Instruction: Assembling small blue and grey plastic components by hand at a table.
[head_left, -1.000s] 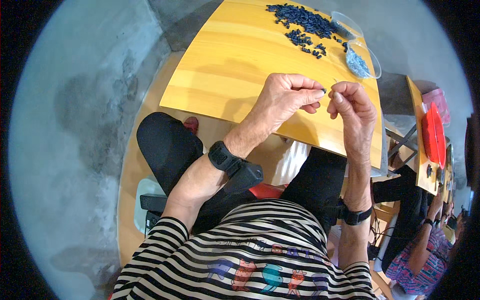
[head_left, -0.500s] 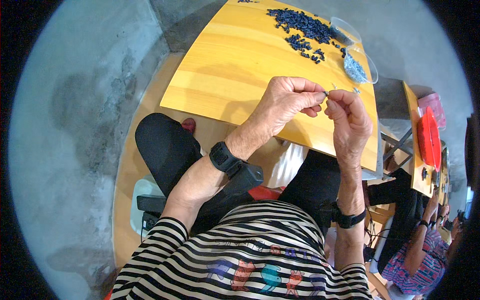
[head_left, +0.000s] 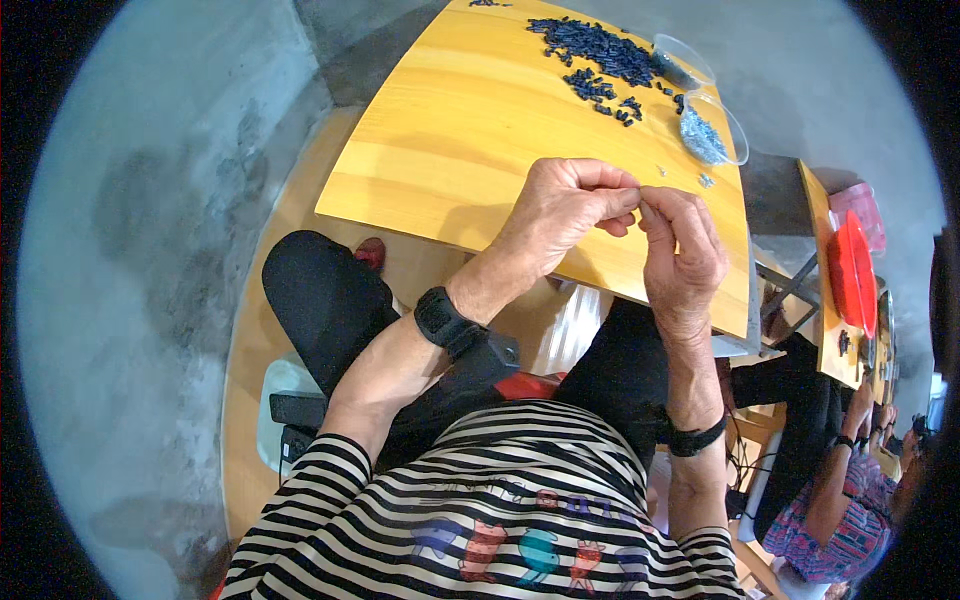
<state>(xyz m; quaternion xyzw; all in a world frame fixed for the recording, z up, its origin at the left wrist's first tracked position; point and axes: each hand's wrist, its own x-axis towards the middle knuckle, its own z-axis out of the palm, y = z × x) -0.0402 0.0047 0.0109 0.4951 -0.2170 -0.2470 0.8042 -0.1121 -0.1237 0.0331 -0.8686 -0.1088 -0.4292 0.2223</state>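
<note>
Over the near right part of the yellow wooden table, my two hands meet fingertip to fingertip. My left hand is closed in a pinch; a small dark piece showed at its fingertips a moment ago and is now hidden by the fingers. My right hand pinches against the same spot, and what it holds is too small to make out. Beyond the hands lies a pile of small dark blue pieces. A clear plastic cup on its side holds small silvery-blue parts.
Another clear container stands by the pile, with dark contents. A few silvery bits lie close to the right edge. At the right, a second table bears a red basin and a pink container; a person in a patterned top sits there.
My right fingertips have closed in against the left ones, covering the small dark piece that showed between them. Both hands stay in nearly the same place; the view has shifted slightly.
</note>
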